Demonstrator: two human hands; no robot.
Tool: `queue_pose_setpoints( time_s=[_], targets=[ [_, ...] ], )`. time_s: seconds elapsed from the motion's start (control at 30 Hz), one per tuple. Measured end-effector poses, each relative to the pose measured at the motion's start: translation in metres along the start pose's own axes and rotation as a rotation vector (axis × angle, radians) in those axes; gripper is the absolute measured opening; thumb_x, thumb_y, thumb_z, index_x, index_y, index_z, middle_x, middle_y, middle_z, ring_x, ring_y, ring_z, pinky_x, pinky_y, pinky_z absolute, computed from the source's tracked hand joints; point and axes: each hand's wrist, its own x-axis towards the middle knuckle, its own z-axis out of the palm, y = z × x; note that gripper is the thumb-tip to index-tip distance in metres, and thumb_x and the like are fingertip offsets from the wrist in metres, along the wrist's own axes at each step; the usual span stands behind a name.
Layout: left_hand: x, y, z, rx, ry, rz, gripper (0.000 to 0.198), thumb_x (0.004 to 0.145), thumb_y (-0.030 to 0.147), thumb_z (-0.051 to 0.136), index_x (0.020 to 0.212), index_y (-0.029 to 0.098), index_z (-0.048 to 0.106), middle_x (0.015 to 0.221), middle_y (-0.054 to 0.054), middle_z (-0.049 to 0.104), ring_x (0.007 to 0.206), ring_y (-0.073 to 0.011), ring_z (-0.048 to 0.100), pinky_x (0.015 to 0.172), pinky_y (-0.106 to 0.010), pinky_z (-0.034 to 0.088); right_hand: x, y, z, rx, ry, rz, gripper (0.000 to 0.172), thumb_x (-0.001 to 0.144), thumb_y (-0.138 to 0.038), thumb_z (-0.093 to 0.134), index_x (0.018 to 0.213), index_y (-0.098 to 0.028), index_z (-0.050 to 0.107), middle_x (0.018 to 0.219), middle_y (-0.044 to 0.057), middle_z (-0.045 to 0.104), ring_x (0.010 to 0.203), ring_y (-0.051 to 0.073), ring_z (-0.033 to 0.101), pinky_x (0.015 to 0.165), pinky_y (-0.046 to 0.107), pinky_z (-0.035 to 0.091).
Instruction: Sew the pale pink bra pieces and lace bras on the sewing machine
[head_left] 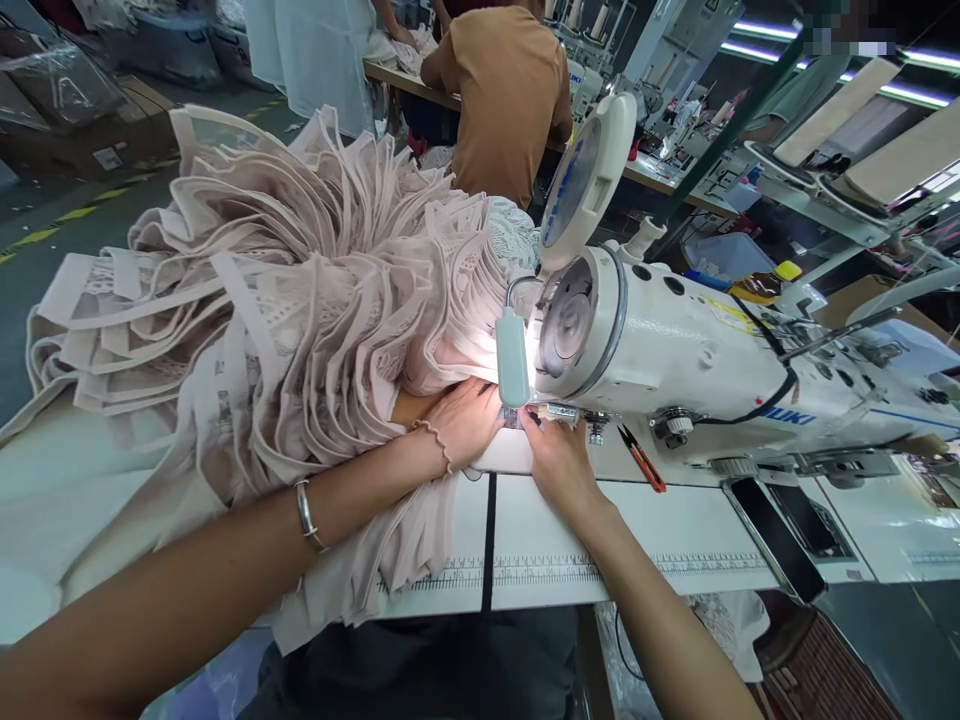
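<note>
My left hand (466,425) rests at the right edge of a big pile of pale pink lace garment pieces (330,330), its fingers pressed on the fabric close to the needle area. Opposite it, my right hand (559,455) reaches under the head of a white sewing machine (667,350). The thumb and fingers are drawn together beside the presser foot (511,417). What they pinch is too small to make out. A small lit lamp (512,358) hangs over both hands and hides part of the stitching spot.
Orange-handled thread snips (643,460) lie right of my right hand. A phone (776,540) lies at the table's front edge, near a printed ruler (675,565). Thread cones (836,110) stand at upper right. A person in a brown shirt (506,100) sits ahead.
</note>
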Motion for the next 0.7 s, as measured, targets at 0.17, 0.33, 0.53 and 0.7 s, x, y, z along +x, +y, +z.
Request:
queue_pose_setpoints(
  time_s=[0.17,0.33,0.53,0.7],
  targets=[
    [0.001,0.000,0.002,0.005,0.019,0.008,0.030,0.095,0.018,0.053,0.123,0.011,0.058,0.122,-0.014,0.064,0.120,-0.0294,0.056,0.106,-0.042,0.045,0.001,0.001,0.000,-0.001,0.019,-0.006,0.074,0.081,0.004,0.034,0.149,-0.022,0.050,0.129,0.017,0.064,0.110,0.033,0.061,0.104,0.057,0.041],
    [0.001,-0.004,0.006,-0.011,0.063,0.034,0.028,0.094,0.018,0.054,0.121,0.013,0.058,0.121,-0.013,0.065,0.119,-0.0288,0.057,0.104,-0.043,0.047,0.003,0.005,0.009,-0.003,0.068,-0.033,0.074,0.079,0.003,0.034,0.148,-0.020,0.051,0.127,0.017,0.065,0.114,0.033,0.058,0.106,0.059,0.039],
    [-0.005,-0.002,0.008,-0.103,0.189,0.074,0.025,0.101,0.016,0.039,0.104,0.017,0.063,0.107,-0.011,0.068,0.109,-0.0264,0.062,0.100,-0.039,0.048,0.004,0.009,0.015,0.087,0.149,-0.026,0.066,0.083,-0.001,0.036,0.140,-0.024,0.059,0.130,0.016,0.064,0.117,0.035,0.056,0.105,0.058,0.038],
    [0.000,0.000,-0.007,-0.132,0.228,-0.189,0.027,0.100,0.018,0.039,0.113,0.016,0.062,0.107,-0.013,0.069,0.107,-0.0275,0.065,0.094,-0.037,0.049,0.005,0.004,0.012,0.155,0.092,0.041,0.052,0.095,-0.013,0.036,0.143,-0.020,0.055,0.125,0.019,0.065,0.113,0.035,0.059,0.105,0.057,0.037]
  ],
)
